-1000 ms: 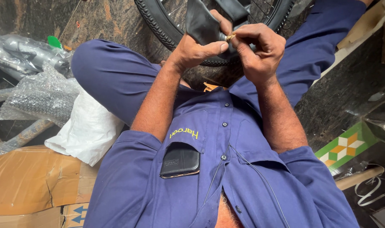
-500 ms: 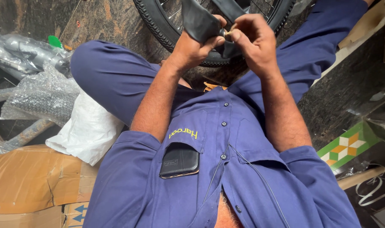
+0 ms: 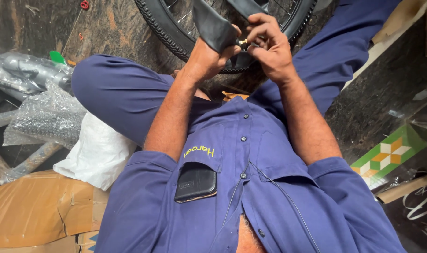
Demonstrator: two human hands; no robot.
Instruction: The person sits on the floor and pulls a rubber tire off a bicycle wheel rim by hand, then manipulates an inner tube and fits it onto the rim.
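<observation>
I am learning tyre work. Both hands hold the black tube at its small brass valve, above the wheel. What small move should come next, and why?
Probably steady the tube with the left hand while the right hand fingers turn the valve: those fingertips already pinch it, and the wheel lies just beyond.

Two hands [image 3: 209, 54] [image 3: 269, 47], one inner tube [image 3: 213, 28], one tyre [image 3: 176, 33], one white bag [image 3: 96, 154].

One view only, worn on the head, tilted steeply down the person's own chest and lap. Close range: blue shirt [image 3: 251, 197] fills the lower frame, both raised hands and a wheel [image 3: 176, 33] sit at the top edge.
</observation>
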